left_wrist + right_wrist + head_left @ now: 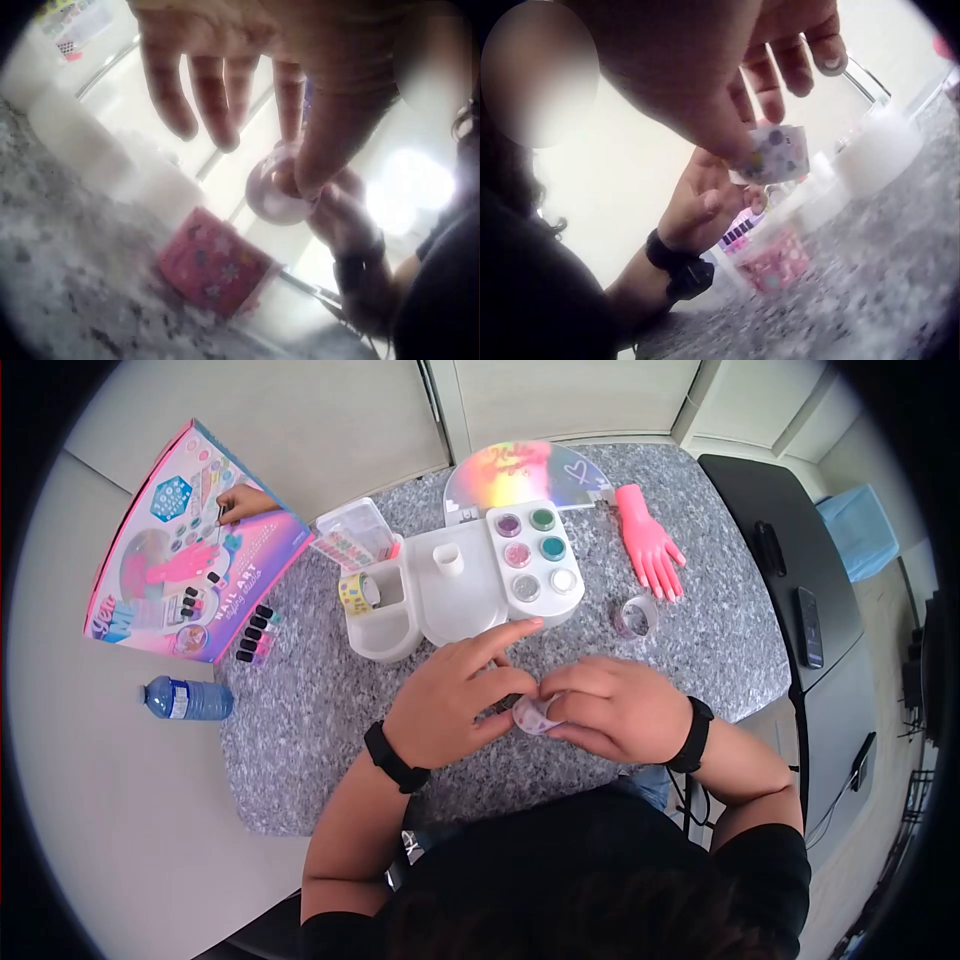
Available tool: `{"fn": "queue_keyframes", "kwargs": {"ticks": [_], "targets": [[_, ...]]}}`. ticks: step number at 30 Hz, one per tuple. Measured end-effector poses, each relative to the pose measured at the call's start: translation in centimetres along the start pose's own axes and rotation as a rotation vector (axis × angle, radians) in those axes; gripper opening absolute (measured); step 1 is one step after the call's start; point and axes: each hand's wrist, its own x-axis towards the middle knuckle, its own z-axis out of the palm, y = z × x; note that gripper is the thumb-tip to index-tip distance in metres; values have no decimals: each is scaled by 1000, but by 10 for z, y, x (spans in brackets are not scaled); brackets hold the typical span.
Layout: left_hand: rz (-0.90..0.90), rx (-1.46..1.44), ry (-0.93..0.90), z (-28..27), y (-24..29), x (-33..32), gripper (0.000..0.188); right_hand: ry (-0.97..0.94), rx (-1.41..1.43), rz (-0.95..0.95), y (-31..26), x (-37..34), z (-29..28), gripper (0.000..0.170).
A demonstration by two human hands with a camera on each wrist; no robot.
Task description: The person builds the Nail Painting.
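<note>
Close to the table's front edge, both hands meet at a small roll of patterned tape (532, 717). My right hand (625, 710) grips it between thumb and fingers; in the right wrist view the roll (780, 157) shows coloured dots on white. The thumb and a finger of my left hand (445, 700) pinch the roll's near side, while its other fingers stretch out toward the tray. From the left wrist, the hollow middle of the roll (262, 187) is visible beside the thumb. Part of the roll is hidden behind the fingers.
Behind the hands stands a white tray (465, 600) with glitter pots (517, 555) and a yellow tape roll (353, 594). Another tape roll (636, 618) and a pink model hand (648, 545) lie right. Left are nail polish bottles (257, 636), a box (190, 560) and a water bottle (188, 698).
</note>
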Motion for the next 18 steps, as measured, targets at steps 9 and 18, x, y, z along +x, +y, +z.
{"fn": "queue_keyframes", "kwargs": {"ticks": [9, 18], "targets": [[12, 124, -21, -14, 6, -2, 38, 39, -199, -34, -6, 7, 10, 27], [-73, 214, -90, -15, 3, -8, 36, 9, -287, 6, -10, 13, 19, 24]]}}
